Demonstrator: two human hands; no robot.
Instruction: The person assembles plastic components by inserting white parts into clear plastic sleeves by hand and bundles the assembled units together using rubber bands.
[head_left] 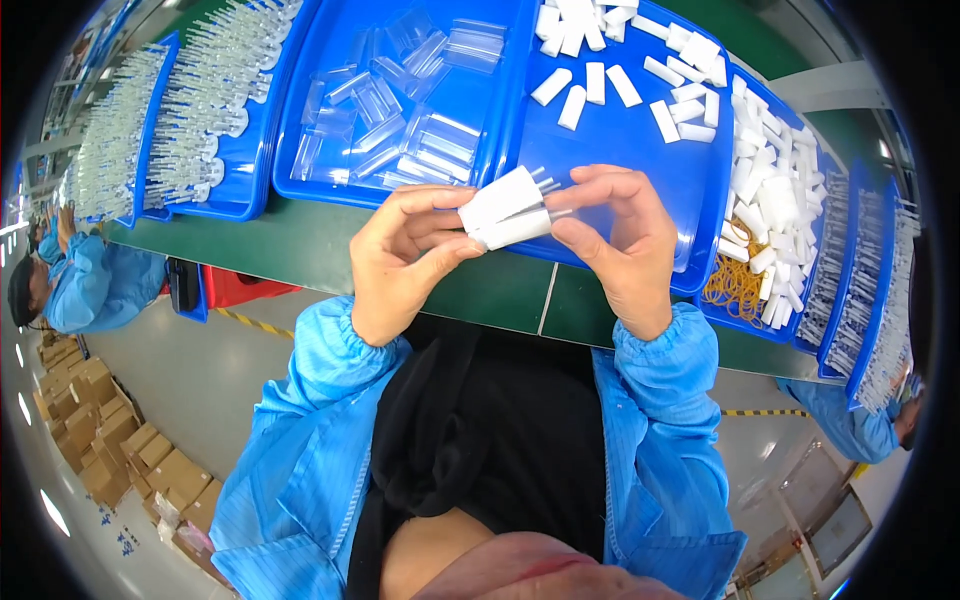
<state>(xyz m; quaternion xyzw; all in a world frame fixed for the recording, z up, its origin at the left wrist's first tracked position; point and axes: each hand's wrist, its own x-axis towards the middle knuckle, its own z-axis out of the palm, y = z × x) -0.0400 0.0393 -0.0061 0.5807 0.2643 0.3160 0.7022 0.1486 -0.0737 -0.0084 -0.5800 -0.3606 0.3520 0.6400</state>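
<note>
My left hand (405, 255) is closed on a small cluster of white foam blocks (505, 205), pinched between thumb and fingers above the near edge of the bench. Several thin pale rods (543, 182) stick out of the cluster on its right side. My right hand (625, 235) is beside those rod ends, thumb and forefinger spread apart around them. Whether a fingertip touches a rod is hard to make out. Behind my hands lies a blue tray (620, 190) with loose white foam blocks (597, 83) in its far part.
Left of it, another blue tray (285, 185) holds clear plastic sleeves (375, 100). Racks of thin rods (215, 95) stand farther left. At right are piled white blocks (785, 200), yellow rubber bands (737, 285) and more rods (850, 270). Co-workers in blue sit at both sides; cardboard boxes (180, 475) line the floor.
</note>
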